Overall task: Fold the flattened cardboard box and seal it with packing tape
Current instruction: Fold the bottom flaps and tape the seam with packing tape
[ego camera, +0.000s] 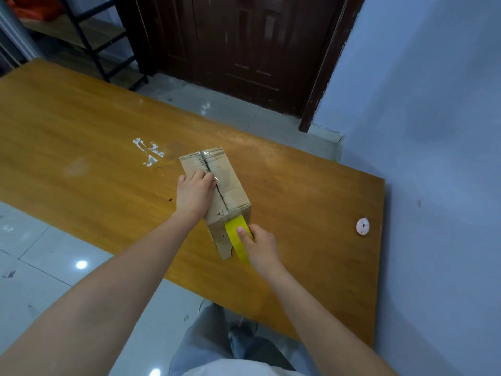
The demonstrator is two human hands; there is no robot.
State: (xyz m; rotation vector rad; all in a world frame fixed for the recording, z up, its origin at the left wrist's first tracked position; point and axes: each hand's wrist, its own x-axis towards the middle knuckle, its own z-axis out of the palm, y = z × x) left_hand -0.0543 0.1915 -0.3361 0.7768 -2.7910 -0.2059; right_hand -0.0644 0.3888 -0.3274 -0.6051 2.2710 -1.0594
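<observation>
left hand [193, 192] presses box [230, 183]; right hand [260, 246] holds yellow tape roll [237, 234].

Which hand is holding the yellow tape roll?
The right hand, at the box's near end, grips the tape roll; the left hand only presses the box top.

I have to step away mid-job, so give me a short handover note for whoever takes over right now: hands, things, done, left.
Left hand: flat on top of the cardboard box, pressing beside the centre seam.
Right hand: grips the yellow tape roll against the box's near end.
Box: folded, standing on the wooden table, near its right end.
Done: box is formed, flaps closed; clear tape shows along the far part of the seam.
Left: run the yellow tape along the seam, cut it, press it down.
</observation>
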